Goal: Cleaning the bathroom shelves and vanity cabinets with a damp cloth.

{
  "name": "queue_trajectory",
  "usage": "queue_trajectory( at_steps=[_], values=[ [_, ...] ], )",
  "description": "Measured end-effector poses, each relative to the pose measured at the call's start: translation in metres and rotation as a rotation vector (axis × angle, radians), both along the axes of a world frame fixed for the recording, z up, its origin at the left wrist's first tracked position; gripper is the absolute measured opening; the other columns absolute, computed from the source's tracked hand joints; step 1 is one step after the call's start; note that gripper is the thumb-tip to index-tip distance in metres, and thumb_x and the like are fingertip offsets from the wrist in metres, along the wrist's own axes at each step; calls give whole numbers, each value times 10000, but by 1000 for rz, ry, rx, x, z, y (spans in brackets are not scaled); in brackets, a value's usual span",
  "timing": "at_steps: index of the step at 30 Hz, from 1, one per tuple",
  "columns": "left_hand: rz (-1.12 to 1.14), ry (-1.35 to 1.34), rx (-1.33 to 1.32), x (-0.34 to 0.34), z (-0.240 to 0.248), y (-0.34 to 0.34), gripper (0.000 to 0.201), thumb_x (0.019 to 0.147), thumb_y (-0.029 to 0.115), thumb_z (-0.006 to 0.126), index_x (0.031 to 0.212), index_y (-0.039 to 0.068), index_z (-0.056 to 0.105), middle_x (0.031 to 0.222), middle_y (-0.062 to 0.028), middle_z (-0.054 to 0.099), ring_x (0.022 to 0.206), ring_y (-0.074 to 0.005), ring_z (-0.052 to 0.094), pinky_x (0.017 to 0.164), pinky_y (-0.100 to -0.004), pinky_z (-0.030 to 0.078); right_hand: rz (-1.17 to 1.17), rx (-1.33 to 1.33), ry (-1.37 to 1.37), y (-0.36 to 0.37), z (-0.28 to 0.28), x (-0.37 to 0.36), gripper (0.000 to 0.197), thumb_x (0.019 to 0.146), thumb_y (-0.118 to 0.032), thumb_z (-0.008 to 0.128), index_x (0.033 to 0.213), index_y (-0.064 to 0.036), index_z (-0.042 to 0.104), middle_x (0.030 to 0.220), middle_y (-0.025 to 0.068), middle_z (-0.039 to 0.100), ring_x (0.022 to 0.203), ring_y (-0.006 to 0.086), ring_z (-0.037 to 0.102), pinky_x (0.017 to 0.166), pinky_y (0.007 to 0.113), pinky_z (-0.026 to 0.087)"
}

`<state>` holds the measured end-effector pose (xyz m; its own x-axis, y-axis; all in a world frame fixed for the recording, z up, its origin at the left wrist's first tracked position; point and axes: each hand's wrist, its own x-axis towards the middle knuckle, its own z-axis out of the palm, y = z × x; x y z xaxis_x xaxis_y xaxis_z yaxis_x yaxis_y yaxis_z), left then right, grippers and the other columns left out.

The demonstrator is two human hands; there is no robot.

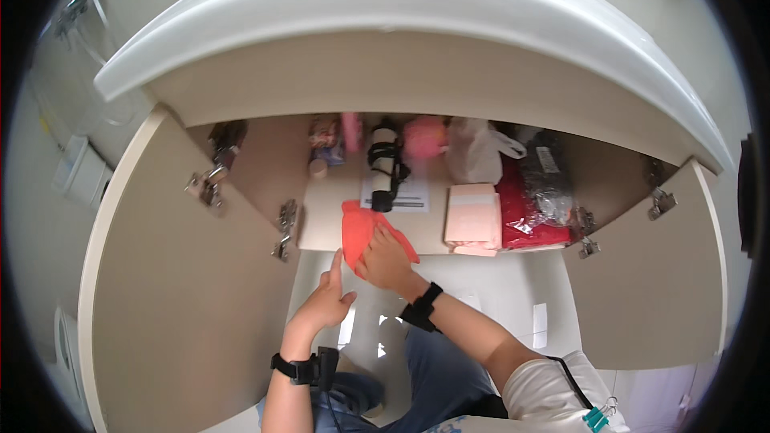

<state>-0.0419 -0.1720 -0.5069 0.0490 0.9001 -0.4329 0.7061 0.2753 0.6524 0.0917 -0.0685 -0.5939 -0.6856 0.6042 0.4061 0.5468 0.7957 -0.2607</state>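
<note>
Your left forearm [298, 343] rises nearly upright, your left hand [322, 305] pointing its index finger [337, 261] forward, thumb [348, 298] out sideways. Your right forearm [468, 329] slants in from the lower right, your right hand [387, 263] palm down, fingers [382, 239] slightly bent.

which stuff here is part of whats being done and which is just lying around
Likely in use:
coral cloth, under the right hand
left hand, index finger at its edge

Apparently just lying around:
black-and-white cylinder
folded pink package
white plastic bag

A head-worn fisheye looks steeply down from nearby; it faces the open cabinet [433, 72].
</note>
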Motion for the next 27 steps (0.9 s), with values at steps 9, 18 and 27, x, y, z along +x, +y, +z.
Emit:
queue_trajectory(
  at_steps=[9, 18, 27],
  values=[
    [-66, 36, -6, 4, -16, 3, 822, 858, 138, 506, 1392, 159, -119, 1292, -332, 311, 1188, -430, 378, 975, -405, 346, 46, -755, 359, -21, -9, 103, 458, 865, -324, 437, 1191, -4, 459, 1215, 151, 481, 1165, 267, 414, 1037, 408, 250],
    [-80, 27, -79, 7, -19, 12, 845, 849, 119, 535, 1395, 134, -111, 1329, -320, 285, 1244, -356, 345, 987, -388, 340, 89, -1224, 1715, -43, 104, 203, 562, 928, -457, 267, 1311, -52, 335, 1334, 93, 392, 1229, 244, 372, 1027, 402, 283],
    [-110, 33, -94, 15, -34, 22, 867, 837, 104, 545, 1392, 147, -119, 1341, -307, 276, 1236, -363, 355, 984, -396, 343, -1062, 395, 245, 41, 124, 309, 582, 849, -335, 489, 1240, 70, 341, 1362, 238, 250, 1267, 365, 227, 1060, 460, 156]
  ],
)
